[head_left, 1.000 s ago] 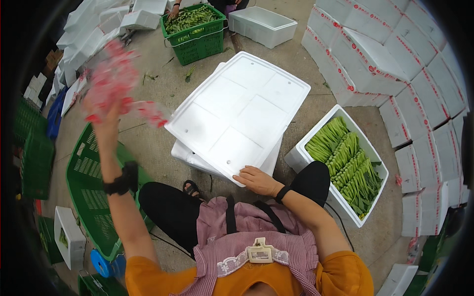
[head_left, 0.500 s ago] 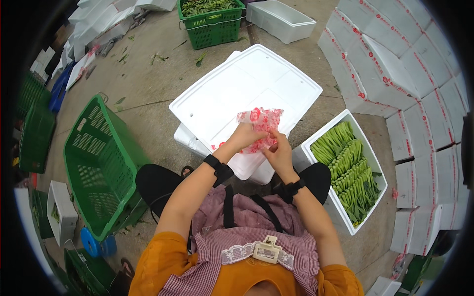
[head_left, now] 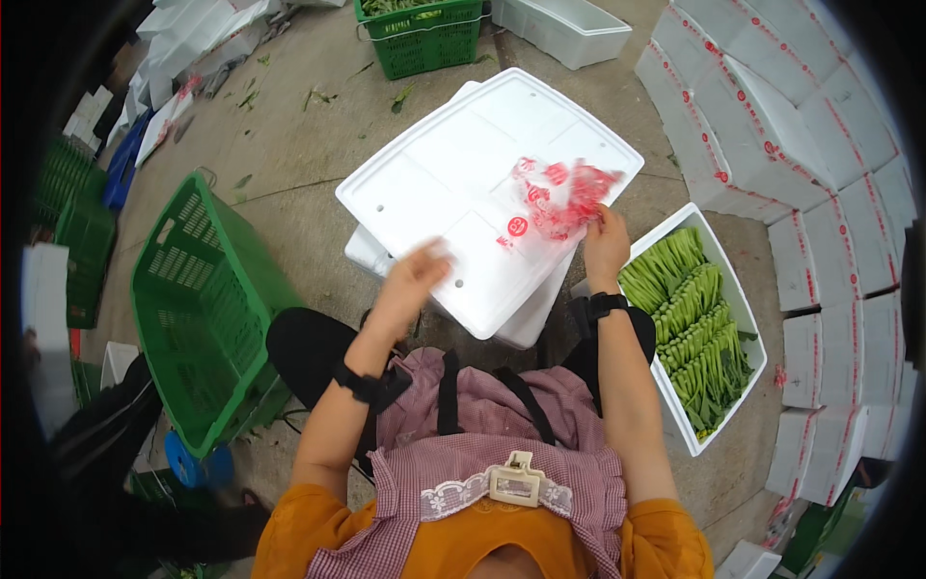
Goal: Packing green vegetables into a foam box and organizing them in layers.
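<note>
My right hand [head_left: 606,243] pinches a thin clear plastic bag with red print [head_left: 564,203], crumpled and blurred by motion. The bag hangs over the right side of a white foam lid [head_left: 424,159]. My left hand [head_left: 415,275] is at the lid's near left edge, away from the bag. Its fingertips are smeared, but the fingers look loosely apart with nothing in them. Beneath the lid, mostly hidden, are more white foam pieces [head_left: 529,323]. To my right stands an open white foam box [head_left: 681,425] packed with rows of green leafy stalks [head_left: 687,323].
A large green crate [head_left: 207,318] stands on my left. Another green crate [head_left: 424,48] with greens and a white foam box [head_left: 564,34] are ahead. Stacked white boxes [head_left: 820,193] wall the right side. Someone in dark clothes [head_left: 125,434] is at the lower left.
My left hand has let go of the bag and drawn back left. My right hand has carried the bag right, spreading it out. A person in dark clothes has come in at left.
</note>
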`<state>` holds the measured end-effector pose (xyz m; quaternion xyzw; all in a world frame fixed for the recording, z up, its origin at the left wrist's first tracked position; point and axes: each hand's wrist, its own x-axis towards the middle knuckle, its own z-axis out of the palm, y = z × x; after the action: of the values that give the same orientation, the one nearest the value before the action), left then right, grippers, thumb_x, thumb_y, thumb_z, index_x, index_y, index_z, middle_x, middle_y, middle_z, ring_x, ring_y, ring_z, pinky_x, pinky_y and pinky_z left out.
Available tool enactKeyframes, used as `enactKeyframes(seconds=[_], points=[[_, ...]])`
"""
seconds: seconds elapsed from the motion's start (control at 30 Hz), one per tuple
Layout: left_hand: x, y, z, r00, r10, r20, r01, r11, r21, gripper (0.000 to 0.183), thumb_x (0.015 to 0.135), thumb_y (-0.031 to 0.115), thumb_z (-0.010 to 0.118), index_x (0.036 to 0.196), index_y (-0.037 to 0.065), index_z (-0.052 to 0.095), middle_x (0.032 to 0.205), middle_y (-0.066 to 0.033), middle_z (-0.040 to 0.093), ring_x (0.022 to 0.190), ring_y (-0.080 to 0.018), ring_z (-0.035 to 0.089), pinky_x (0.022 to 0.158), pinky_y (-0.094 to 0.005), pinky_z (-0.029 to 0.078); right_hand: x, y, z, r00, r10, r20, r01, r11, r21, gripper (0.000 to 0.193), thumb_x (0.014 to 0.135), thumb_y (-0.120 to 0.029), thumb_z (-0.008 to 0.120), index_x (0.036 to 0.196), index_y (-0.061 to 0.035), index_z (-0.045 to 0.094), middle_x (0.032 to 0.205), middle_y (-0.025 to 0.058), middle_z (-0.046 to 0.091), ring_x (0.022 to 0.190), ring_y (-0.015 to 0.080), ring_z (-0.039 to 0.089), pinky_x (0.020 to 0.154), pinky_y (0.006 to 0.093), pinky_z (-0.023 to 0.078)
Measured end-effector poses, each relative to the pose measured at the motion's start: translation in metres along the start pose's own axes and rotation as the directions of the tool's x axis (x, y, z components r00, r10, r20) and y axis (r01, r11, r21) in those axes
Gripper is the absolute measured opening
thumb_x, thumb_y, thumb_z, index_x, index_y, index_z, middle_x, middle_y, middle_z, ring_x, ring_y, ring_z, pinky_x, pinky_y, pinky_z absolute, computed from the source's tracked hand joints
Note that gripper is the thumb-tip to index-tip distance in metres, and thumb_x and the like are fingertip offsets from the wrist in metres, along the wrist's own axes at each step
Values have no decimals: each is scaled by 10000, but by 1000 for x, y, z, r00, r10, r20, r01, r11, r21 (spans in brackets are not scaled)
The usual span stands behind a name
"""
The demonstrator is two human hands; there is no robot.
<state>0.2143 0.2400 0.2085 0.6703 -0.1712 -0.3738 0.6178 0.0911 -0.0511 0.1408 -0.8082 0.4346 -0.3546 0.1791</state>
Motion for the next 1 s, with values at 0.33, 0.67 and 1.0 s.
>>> enactKeyframes(seconds=[0.33, 0.67, 1.0], points=[[100, -104, -108, 692, -155, -706, 499, 808, 312, 1042, 704, 356, 719, 1439, 37, 53, 1484, -248, 30, 1386, -391, 16, 1091, -548, 169, -21, -39, -13, 882, -448, 145, 438, 894, 93, 534, 801, -82, 523, 1324, -65, 413, 1104, 167, 579, 831, 388, 589, 710, 476, 471], [103, -80, -104, 468, -220, -856, 342, 938, -54, 1070, 762, 507, 658, 1423, -36, 14, 1486, -259, -36, 1391, -371, -50, 1100, -520, 163, -62, 79, -24, 838, 343, 424, -485, 824, 293, 590, 820, -284, 647, 1280, 11, 426, 1101, 165, 520, 994, 267, 519, 790, 377, 449], [109, -116, -138, 693, -258, -673, 46, 948, -316, 733, 852, 455, 572, 1274, -113, 379, 1249, -255, 483, 1137, -337, 504, 964, -423, 382, -141, 2, -27, 205, 396, 895, -973, 181, 143, 618, 928, -498, 440, 1353, -55, 363, 1360, 121, 413, 1262, 282, 373, 992, 557, 286]])
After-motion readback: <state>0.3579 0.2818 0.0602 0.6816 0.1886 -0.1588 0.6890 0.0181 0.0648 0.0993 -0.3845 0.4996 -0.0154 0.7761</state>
